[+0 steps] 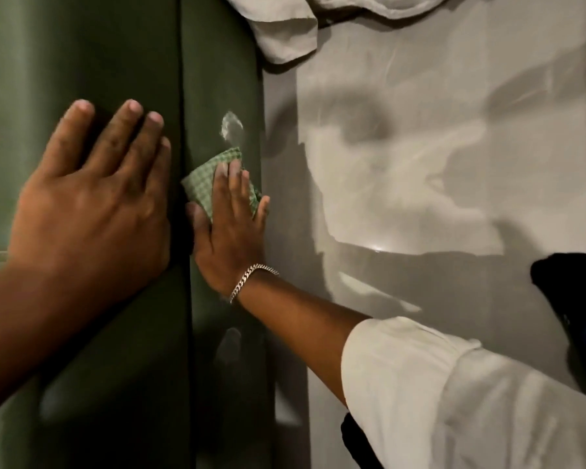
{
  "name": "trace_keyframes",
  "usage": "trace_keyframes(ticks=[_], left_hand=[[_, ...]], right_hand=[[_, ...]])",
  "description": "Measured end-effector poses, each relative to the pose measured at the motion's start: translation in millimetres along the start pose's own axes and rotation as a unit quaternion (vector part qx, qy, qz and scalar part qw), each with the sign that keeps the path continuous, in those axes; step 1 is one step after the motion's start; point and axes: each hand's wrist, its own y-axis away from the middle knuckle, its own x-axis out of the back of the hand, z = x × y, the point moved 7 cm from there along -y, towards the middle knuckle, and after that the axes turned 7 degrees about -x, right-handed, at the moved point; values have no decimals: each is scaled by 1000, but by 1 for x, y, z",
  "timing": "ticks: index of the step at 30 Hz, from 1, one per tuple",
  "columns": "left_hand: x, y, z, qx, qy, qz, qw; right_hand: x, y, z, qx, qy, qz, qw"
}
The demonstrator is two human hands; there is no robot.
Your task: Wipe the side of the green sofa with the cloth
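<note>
The green sofa (122, 55) fills the left half of the view; its side panel (220, 79) runs down the middle as a darker green strip. A whitish smear (231, 125) marks that panel. Just below the smear, my right hand (230, 231) presses a green-and-white checked cloth (205, 184) flat against the panel, fingers spread over it. A silver chain bracelet (251, 277) circles that wrist. My left hand (92, 194) lies flat and open on the sofa's top surface, left of the seam, holding nothing.
A glossy grey floor (437, 147) with shadows and reflections lies to the right of the sofa. A pale crumpled fabric (285, 28) hangs over the sofa's edge at the top. A dark object (575, 316) sits at the right edge.
</note>
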Motion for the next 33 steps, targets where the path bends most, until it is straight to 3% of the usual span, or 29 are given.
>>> trace_keyframes(ticks=[9, 15, 19, 23, 27, 33], left_hand=[[11, 13, -4, 33, -19, 18, 999], [24, 11, 0, 36, -29, 2, 999], [26, 11, 0, 34, -52, -14, 998], [26, 10, 2, 40, -42, -24, 998], [30, 10, 1, 31, -47, -29, 998], [29, 4, -5, 4, -59, -49, 997]], right_hand=[[2, -40, 6, 39, -13, -17, 999], [-9, 16, 25, 46, -14, -23, 999], [2, -26, 10, 76, -1, -36, 996], [4, -31, 16, 46, -5, -3, 999], [-7, 21, 26, 38, -14, -27, 999], [1, -46, 25, -43, -41, -16, 998]])
